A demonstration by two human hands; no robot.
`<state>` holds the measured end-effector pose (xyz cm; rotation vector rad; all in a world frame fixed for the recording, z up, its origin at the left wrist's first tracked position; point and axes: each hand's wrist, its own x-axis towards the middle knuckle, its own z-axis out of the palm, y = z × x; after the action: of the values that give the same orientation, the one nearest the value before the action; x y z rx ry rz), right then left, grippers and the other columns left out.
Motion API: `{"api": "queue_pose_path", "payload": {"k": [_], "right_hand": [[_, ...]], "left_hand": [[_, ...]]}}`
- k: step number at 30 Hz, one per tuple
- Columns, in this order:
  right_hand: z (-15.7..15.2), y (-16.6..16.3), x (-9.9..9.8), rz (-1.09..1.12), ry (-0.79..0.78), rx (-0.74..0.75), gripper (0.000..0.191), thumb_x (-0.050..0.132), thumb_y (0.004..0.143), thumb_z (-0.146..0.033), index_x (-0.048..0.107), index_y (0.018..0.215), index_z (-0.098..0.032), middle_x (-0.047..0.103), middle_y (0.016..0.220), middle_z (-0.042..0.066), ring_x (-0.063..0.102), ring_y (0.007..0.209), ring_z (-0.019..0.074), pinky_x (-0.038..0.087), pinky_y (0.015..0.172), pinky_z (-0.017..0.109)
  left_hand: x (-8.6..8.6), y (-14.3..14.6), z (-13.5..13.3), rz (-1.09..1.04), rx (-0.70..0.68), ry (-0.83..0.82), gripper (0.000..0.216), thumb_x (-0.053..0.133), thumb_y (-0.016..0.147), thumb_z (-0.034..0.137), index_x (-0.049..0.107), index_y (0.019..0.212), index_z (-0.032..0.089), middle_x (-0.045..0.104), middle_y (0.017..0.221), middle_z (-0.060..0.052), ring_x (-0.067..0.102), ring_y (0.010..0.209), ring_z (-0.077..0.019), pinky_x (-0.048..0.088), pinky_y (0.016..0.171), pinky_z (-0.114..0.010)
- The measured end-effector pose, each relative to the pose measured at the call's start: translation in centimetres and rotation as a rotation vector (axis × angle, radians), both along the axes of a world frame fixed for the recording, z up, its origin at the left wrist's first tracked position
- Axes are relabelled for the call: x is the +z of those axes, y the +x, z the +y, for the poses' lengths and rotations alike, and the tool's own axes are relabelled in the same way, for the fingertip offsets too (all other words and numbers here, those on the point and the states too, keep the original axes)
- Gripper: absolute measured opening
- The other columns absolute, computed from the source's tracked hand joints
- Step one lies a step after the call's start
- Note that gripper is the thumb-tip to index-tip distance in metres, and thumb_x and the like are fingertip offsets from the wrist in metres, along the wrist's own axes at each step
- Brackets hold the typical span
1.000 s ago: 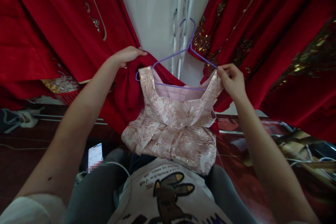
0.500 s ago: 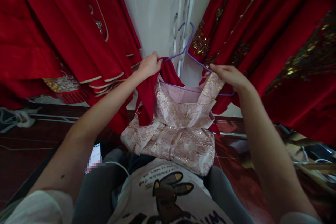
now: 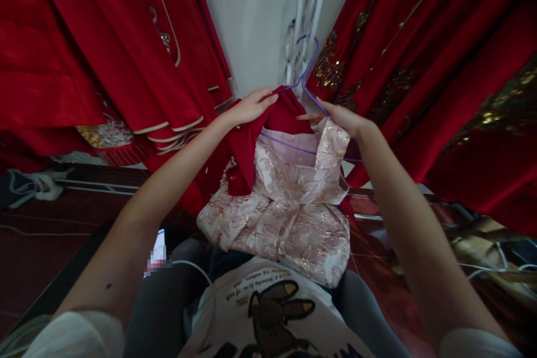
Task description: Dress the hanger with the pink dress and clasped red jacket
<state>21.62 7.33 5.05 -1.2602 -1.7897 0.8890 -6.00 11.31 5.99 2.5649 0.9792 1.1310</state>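
Observation:
A pink-and-gold brocade dress (image 3: 293, 184) hangs by its straps from a purple hanger (image 3: 309, 86), its lower part gathered over my lap. Draped over the hanger's left side is a red garment (image 3: 241, 165), one part hanging down across the dress's front. My left hand (image 3: 255, 106) is closed on this red cloth at the hanger's left shoulder. On the other side my right hand (image 3: 339, 118) is at the hanger's right arm, above the dress strap. Its fingers are stretched apart, one pointing toward the red cloth behind the neckline.
Red embroidered garments (image 3: 96, 39) hang at left, with more sequinned red cloth (image 3: 440, 67) at right. Between them stands a white panel with metal rods (image 3: 300, 11). A phone (image 3: 158, 249) with a white cable lies by my left thigh. Clutter (image 3: 503, 257) sits at lower right.
My right hand has moved inward along the hanger, off the strap's outer edge, and a finger now extends toward the middle. My left hand has shifted inward, and the red cloth sits closer to the hook.

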Motion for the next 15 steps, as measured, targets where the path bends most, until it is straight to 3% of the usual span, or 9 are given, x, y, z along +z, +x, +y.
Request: {"api": "queue_pose_path", "payload": {"k": [3, 8, 12, 15], "right_hand": [[1.1, 0.4, -0.5, -0.005, -0.013, -0.059, 0.039, 0.051, 0.091, -0.051, 0.074, 0.084, -0.021, 0.053, 0.051, 0.002, 0.059, 0.060, 0.0207, 0.050, 0.065, 0.037], [2.4, 0.6, -1.3, 0.050, 0.239, -0.254, 0.006, 0.061, 0.077, -0.021, 0.066, 0.079, -0.022, 0.058, 0.059, -0.001, 0.059, 0.062, 0.0178, 0.048, 0.062, 0.032], [2.4, 0.3, -1.7, 0.136, 0.382, -0.392, 0.028, 0.056, 0.063, -0.006, 0.057, 0.086, -0.022, 0.059, 0.069, -0.002, 0.058, 0.065, 0.0158, 0.048, 0.062, 0.029], [2.0, 0.6, -1.8, 0.136, 0.467, -0.549, 0.031, 0.052, 0.058, -0.002, 0.052, 0.083, -0.022, 0.060, 0.077, 0.000, 0.057, 0.070, 0.0149, 0.048, 0.067, 0.029]], "left_hand": [[-0.3, 0.0, 0.1, 0.011, -0.038, -0.061, 0.040, 0.044, 0.097, 0.048, 0.058, 0.076, 0.017, 0.059, 0.082, -0.003, 0.058, 0.087, -0.0185, 0.045, 0.090, -0.034], [0.0, 0.2, -0.5, -0.085, -0.055, -0.139, 0.038, 0.048, 0.095, 0.047, 0.059, 0.075, 0.016, 0.060, 0.079, -0.002, 0.057, 0.082, -0.0158, 0.046, 0.082, -0.028], [-0.1, 0.3, -0.5, -0.149, -0.102, -0.203, 0.038, 0.047, 0.095, 0.047, 0.060, 0.079, 0.015, 0.061, 0.077, 0.000, 0.057, 0.077, -0.0141, 0.046, 0.076, -0.025], [-0.2, 0.5, -0.3, -0.141, -0.122, -0.193, 0.037, 0.048, 0.095, 0.046, 0.060, 0.079, 0.015, 0.062, 0.078, 0.000, 0.057, 0.078, -0.0139, 0.046, 0.077, -0.024]]}}
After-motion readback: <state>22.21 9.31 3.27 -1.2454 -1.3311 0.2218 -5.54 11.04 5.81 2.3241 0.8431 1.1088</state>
